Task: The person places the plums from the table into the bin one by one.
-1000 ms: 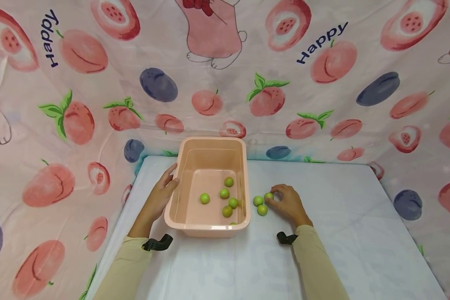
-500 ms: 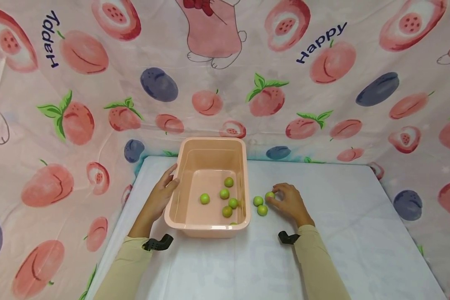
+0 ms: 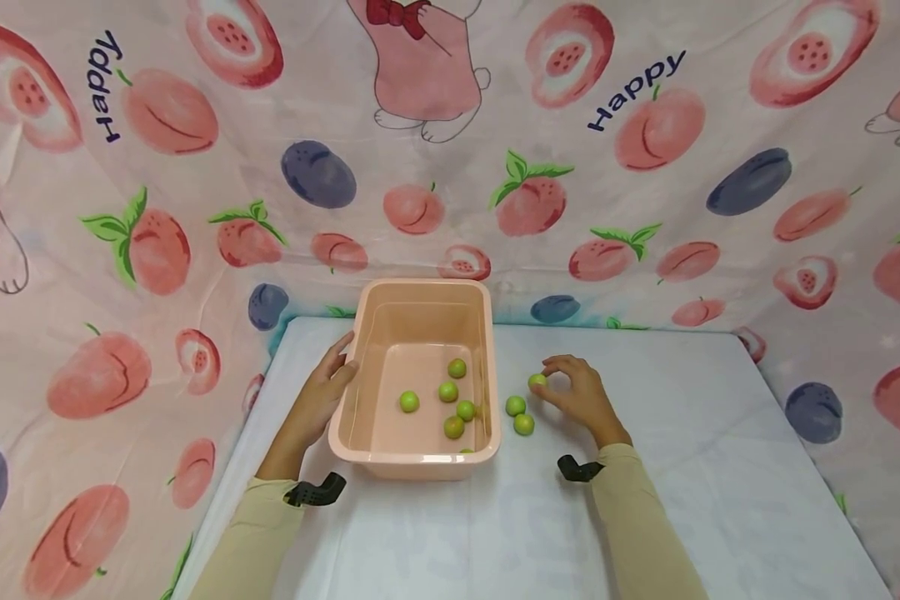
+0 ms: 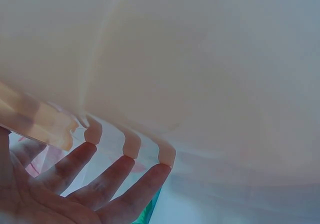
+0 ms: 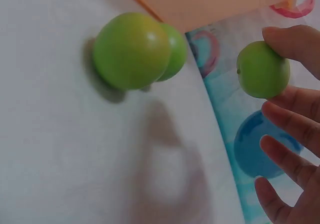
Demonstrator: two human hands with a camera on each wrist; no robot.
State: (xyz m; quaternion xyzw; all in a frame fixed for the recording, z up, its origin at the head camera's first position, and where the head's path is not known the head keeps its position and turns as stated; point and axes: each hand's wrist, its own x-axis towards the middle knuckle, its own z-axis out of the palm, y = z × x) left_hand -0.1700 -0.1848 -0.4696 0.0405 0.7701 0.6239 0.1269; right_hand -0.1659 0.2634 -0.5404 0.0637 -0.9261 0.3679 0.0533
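A peach-coloured plastic basin (image 3: 420, 468) stands on the table, with several small round green fruits (image 3: 409, 402) lying inside. My left hand (image 3: 321, 402) holds the basin's left rim, thumb on top; in the left wrist view its fingertips (image 4: 164, 170) touch the outer wall. Right of the basin, my right hand (image 3: 581, 402) pinches one green fruit (image 5: 263, 70) between thumb and fingertips. The right wrist view shows this fruit raised off the table, the other fingers spread loosely. Two more green fruits (image 3: 520, 415) rest on the table between the basin and this hand.
A white cloth (image 3: 690, 467) covers the table. Behind and at both sides hangs a pink curtain (image 3: 435, 167) printed with peaches and a rabbit. Each wrist carries a black camera mount (image 3: 317, 489).
My right hand has lifted the green fruit from beside the other two and moved slightly up and away. The left hand stays on the basin rim.
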